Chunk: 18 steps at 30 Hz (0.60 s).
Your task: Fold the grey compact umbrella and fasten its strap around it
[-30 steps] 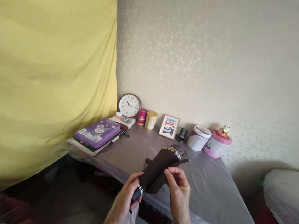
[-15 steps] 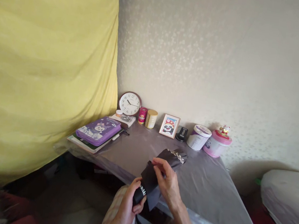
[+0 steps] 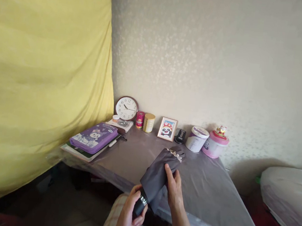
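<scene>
Your left hand point(image 3: 131, 210) is closed around the short, black cylindrical handle point(image 3: 139, 205) with silvery ridges of a compact umbrella with dark grey fabric point(image 3: 153, 176). Your right hand point(image 3: 174, 189) holds the canopy further up, its thumb laid along the upper face and its fingers against the right side; how firmly they press, you cannot be told from this view. The umbrella is tilted, held above the near edge of the grey table under clear plastic sheeting point(image 3: 203, 183), with its pale patterned trim point(image 3: 175, 154) pointing away from you. A loose fabric panel point(image 3: 154, 204) hangs below the canopy near the handle.

The step in hand is judged to be gathering and smoothing the folds around the shaft. The next move calls for you to keep the handle steady, lay the hanging panel flat against the bundle and wrap in one direction. Inspect for creased or trapped fabric at the handle end. No fastening strap can be confirmed.
</scene>
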Available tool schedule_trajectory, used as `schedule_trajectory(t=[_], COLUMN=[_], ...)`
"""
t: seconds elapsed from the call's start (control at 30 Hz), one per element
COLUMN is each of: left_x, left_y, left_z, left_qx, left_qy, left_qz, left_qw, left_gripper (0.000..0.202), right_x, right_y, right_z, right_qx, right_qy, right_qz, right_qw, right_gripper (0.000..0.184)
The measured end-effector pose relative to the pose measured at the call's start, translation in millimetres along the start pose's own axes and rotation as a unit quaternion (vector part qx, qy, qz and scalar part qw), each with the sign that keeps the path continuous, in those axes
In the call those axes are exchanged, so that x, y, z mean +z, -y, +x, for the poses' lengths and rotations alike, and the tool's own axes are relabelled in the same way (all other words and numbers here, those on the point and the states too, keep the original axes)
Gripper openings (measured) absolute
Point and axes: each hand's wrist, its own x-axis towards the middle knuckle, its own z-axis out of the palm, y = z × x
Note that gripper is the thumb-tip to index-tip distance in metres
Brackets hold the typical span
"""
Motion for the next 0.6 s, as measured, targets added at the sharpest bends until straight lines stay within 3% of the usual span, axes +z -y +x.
schedule_trajectory(t=[0.2,0.27,0.33,0.43,0.5,0.6], left_x=[-0.6,-1.7,-2.2,-2.3,-3.2,-7.3], left_y=[9.5,9.6,8.2,4.9,2.7,1.1], left_z=[-5.0,-8.3,-11.2,-12.3,-10.2,-3.7], left_qx=[-0.010,0.019,0.107,0.238,0.246,0.219], left_qy=[0.003,-0.016,-0.056,-0.109,-0.102,-0.061], left_qz=[0.104,0.173,0.255,0.358,0.408,0.450], left_qw=[0.995,0.985,0.959,0.896,0.874,0.864], left_gripper=[0.056,0.064,0.071,0.078,0.076,0.064], right_x=[10.0,13.0,15.8,20.6,24.5,30.9], right_y=[-3.9,-6.1,-8.4,-11.7,-13.4,-13.5], right_z=[18.9,20.7,21.7,23.0,23.3,21.7], right_qx=[-0.012,-0.030,-0.050,-0.067,-0.068,-0.065], right_qy=[-0.031,-0.047,-0.062,-0.083,-0.093,-0.099], right_qz=[0.054,0.049,0.041,0.028,0.021,0.011], right_qw=[0.998,0.997,0.996,0.994,0.993,0.993], right_gripper=[0.052,0.051,0.051,0.051,0.051,0.052])
